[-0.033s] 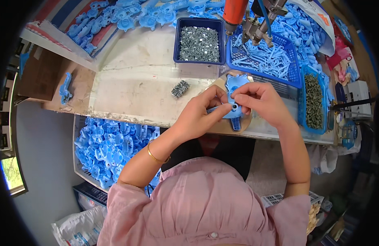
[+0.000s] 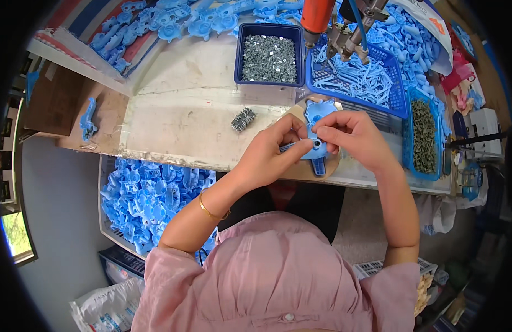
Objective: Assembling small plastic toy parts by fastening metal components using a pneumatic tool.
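Note:
A light-blue molded plastic part (image 2: 318,109) lies on a tan pad at the bench's front edge, its darker narrow end toward me. My left hand (image 2: 275,149) is closed at its left side, thumb and forefinger pinched beside a small dark round piece (image 2: 317,144) set in the part. A thin bluish strip (image 2: 287,147) pokes out between those fingers; its kind is unclear. From the right, my right hand (image 2: 353,135) bends over the part's middle with thumb and fingertips pressed together. Whatever sits in that pinch is hidden by the fingers.
A clump of metal springs (image 2: 243,119) rests left of my hands. Beyond are a dark-blue bin of small metal pieces (image 2: 269,60), a basket of blue levers (image 2: 355,80) and an orange-bodied machine head (image 2: 317,16). A tray of springs (image 2: 423,135) stands right; a crate of blue parts (image 2: 150,205) sits below left.

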Demonstrator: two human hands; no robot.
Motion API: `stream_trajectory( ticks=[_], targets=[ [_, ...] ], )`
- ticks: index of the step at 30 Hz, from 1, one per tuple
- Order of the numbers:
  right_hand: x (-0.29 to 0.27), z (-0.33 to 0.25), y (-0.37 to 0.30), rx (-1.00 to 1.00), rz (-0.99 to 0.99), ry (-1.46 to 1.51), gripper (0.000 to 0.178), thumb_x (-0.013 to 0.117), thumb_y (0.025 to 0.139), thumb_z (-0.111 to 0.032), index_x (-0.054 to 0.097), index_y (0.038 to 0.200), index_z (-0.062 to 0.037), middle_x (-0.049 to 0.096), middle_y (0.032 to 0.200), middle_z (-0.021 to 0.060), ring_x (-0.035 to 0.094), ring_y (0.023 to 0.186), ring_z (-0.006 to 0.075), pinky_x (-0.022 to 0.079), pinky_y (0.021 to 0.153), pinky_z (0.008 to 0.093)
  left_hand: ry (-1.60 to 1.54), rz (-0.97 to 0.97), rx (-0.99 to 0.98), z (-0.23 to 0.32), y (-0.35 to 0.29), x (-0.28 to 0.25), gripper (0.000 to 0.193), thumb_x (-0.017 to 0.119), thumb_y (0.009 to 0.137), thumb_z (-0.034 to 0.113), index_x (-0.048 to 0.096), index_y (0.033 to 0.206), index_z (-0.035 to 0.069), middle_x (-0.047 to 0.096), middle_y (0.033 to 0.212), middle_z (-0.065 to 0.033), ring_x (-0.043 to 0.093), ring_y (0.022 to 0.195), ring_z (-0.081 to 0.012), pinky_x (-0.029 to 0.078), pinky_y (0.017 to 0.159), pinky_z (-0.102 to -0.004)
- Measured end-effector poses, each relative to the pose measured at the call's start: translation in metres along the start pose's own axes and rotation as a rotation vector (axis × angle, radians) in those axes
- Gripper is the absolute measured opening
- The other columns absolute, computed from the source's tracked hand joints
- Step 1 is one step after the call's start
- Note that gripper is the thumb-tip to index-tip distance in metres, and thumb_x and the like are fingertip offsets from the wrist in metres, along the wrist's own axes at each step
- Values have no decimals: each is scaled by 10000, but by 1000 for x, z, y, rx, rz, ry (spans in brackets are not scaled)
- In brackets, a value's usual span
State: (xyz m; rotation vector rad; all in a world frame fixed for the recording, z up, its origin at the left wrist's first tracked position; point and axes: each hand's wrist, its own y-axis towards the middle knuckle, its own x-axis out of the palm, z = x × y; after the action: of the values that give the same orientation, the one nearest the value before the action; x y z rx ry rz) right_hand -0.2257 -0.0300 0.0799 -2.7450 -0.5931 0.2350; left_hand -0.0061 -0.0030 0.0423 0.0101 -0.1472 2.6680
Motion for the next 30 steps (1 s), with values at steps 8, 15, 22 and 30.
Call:
stream_trajectory(
  ticks=[8,15,22,30],
  targets=[
    [7,1,-7,-22,47,-168,161,732,935,-161,741,956,-2,677,781,-10,576,651,41,443,570,212,383,104,134,-9,-3,10,319,691,948,320,566,1058,47,701,939,-141,722,934,-291,537,748,-367],
    [-5,7,-6,30,-164,-8,134,727,937,-143,724,969,-12,667,811,-13,568,677,36,450,599,211,353,-13,82,-12,-7,3,285,676,956,307,675,1113,69,709,891,-133,681,788,-297,533,718,-374],
    [9,26,-7,-126,100,-185,242,758,886,-75,682,1111,-30,679,922,-6,577,774,41,460,692,210,600,127,378,-24,-2,-4,351,768,860,263,677,1141,74,697,1021,-100,613,898,-322,507,806,-410],
    [4,58,9,-40,211,-28,259,772,845,-41,679,1086,-20,677,902,11,588,780,50,466,683,205,917,272,482,-34,5,-16,519,830,718,184,618,1185,104,622,1114,-85,557,997,-323,472,874,-429]
  ],
)
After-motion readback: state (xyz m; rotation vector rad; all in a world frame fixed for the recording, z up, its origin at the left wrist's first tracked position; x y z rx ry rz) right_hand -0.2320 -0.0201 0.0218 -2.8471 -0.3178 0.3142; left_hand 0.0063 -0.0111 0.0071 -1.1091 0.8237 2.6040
